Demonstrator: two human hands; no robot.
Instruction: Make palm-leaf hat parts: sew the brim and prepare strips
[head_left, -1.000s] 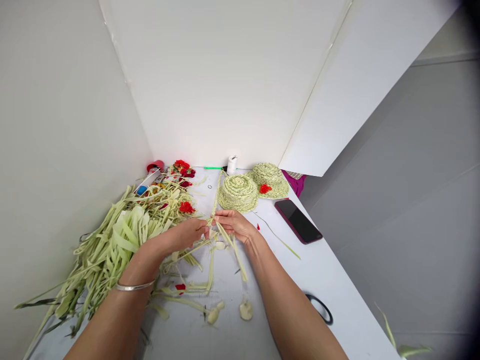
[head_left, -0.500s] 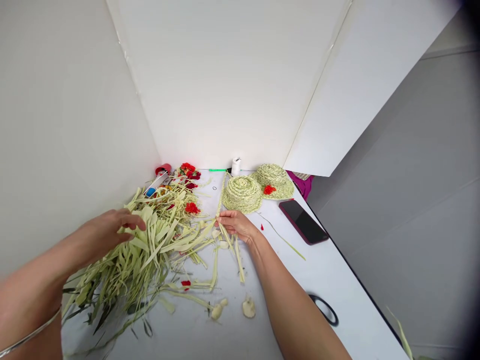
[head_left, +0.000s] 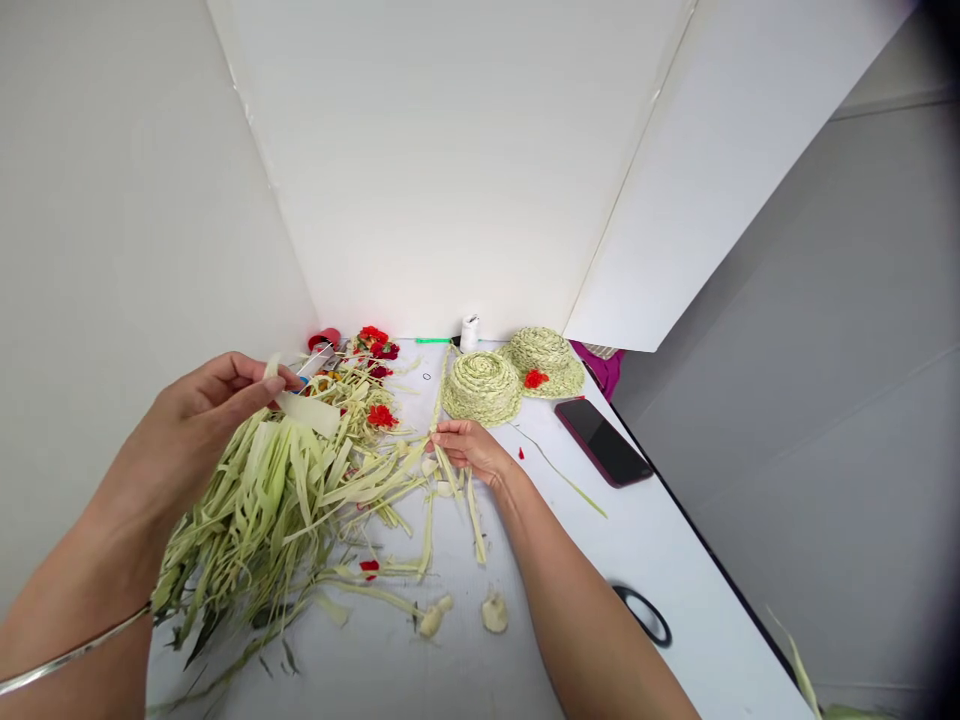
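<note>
Pinched between the thumb and fingers of my left hand is a pale husk strip, raised above a big pile of green-yellow husk strips. My right hand is closed on a narrow husk braid at the middle of the table, with loose strand ends trailing below the fingers. Just beyond that hand sits a small woven hat. Behind it to the right is a second woven hat bearing a red flower.
A phone lies near the table's right edge, with a black ring-shaped object partly behind my right forearm. A white thread spool stands by the back wall. Red flowers and a red cup are at back left.
My left hand has lifted from the pile, and a pale husk strip now shows in its fingers. My right hand stays on the braid. The view has shifted slightly.
</note>
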